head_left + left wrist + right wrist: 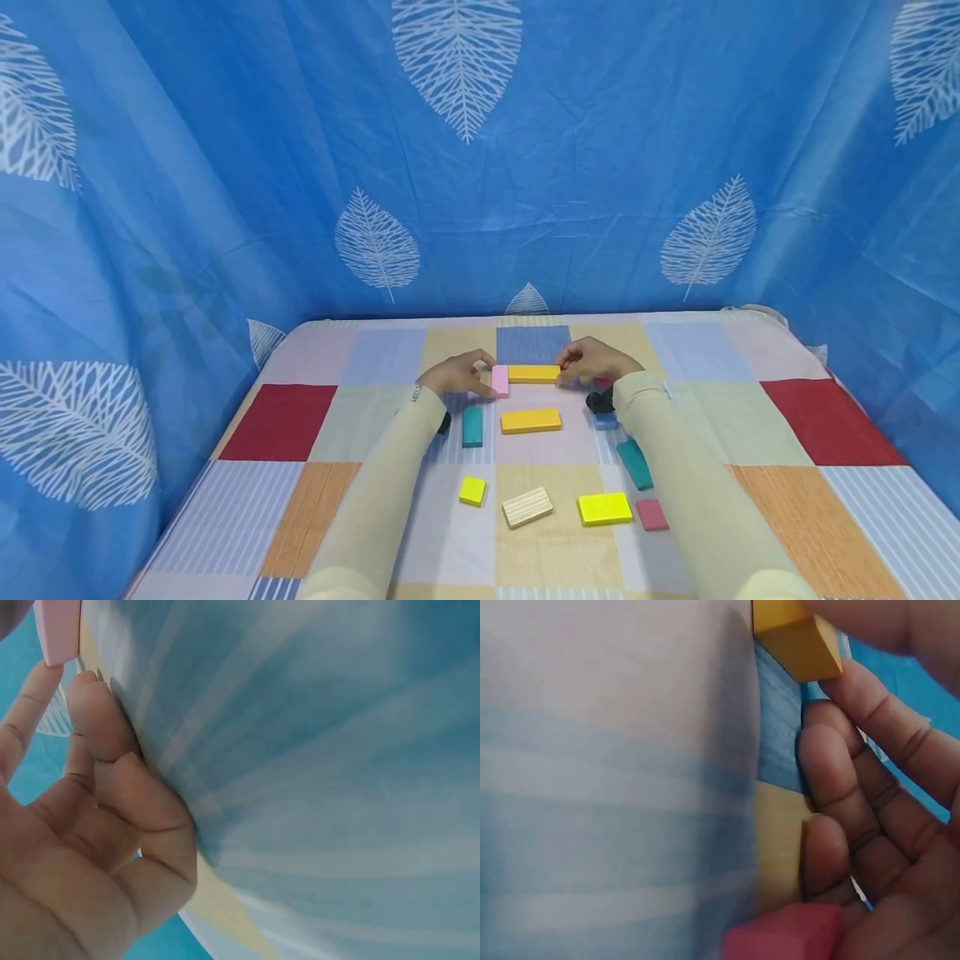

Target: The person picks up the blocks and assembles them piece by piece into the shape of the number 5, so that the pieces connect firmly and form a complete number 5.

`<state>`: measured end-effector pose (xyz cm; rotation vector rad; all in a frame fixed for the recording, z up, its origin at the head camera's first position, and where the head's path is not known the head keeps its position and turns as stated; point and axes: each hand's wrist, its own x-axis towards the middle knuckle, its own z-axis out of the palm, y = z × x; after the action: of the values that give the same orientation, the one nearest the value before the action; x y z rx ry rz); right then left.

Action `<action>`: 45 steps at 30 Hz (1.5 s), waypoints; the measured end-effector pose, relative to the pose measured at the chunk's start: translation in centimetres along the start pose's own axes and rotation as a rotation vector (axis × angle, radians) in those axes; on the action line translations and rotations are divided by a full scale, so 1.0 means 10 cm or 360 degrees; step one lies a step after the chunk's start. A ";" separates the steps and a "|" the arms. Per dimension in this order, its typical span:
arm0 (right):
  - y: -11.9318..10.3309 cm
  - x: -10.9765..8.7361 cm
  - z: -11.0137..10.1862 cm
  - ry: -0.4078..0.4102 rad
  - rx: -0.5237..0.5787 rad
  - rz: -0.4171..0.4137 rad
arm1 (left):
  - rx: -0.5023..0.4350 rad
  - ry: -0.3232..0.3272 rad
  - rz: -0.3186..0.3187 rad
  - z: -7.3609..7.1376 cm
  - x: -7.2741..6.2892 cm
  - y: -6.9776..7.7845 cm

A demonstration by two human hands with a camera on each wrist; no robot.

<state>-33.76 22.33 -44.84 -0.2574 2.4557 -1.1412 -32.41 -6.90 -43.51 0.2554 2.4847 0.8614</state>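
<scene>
At the far middle of the table, my left hand [456, 375] pinches a small pink block [500, 382] between finger and thumb. The pink block stands end to end with a long orange-yellow block [534, 374], crosswise to it. My right hand [596, 360] grips the far right end of that orange-yellow block. In the left wrist view only a corner of the pink block [60, 630] shows at the index fingertip. The right wrist view shows the end of the orange-yellow block [799, 649] between finger and thumb, with a red block [786, 934] near the palm.
Nearer the front lie another orange-yellow block [530, 421], a teal block [472, 427], a small yellow block [472, 491], a striped wooden block [527, 507] and a yellow block [604, 508]. By the right forearm are teal [635, 464], dark pink [652, 515] and blue [604, 422] blocks.
</scene>
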 end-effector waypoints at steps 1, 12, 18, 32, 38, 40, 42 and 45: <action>0.00 0.00 -0.01 -0.0017 -0.0008 -0.0004 | -0.0001 0.0000 -0.0003 0.00 -0.01 0.01; -0.04 -0.09 -0.16 -0.0140 -0.0135 -0.0207 | 0.0022 0.0020 -0.0058 0.04 -0.02 0.06; 0.06 -0.25 -0.27 -0.0109 0.0154 -0.0432 | 0.0072 0.0036 -0.0095 0.03 0.00 0.04; 0.28 -0.53 -0.28 0.0275 0.0340 -0.0269 | 0.0088 0.0027 -0.0090 0.05 -0.01 0.06; 0.49 -0.62 -0.27 0.0389 0.0463 -0.0234 | 0.0095 0.0037 -0.0109 0.05 -0.01 0.07; 0.55 -0.65 -0.29 0.0387 0.0497 -0.0221 | 0.0088 0.0035 -0.0114 0.05 -0.01 0.07; 0.61 -0.68 -0.30 0.0363 0.0541 -0.0197 | 0.0079 0.0029 -0.0125 0.05 -0.01 0.07; 0.68 -0.69 -0.32 0.0307 0.0564 -0.0151 | 0.0076 0.0024 -0.0139 0.04 0.00 0.05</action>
<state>-28.91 31.22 -46.18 -0.1644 2.3634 -1.6848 -32.21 -6.29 -43.41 0.1557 2.5125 0.7713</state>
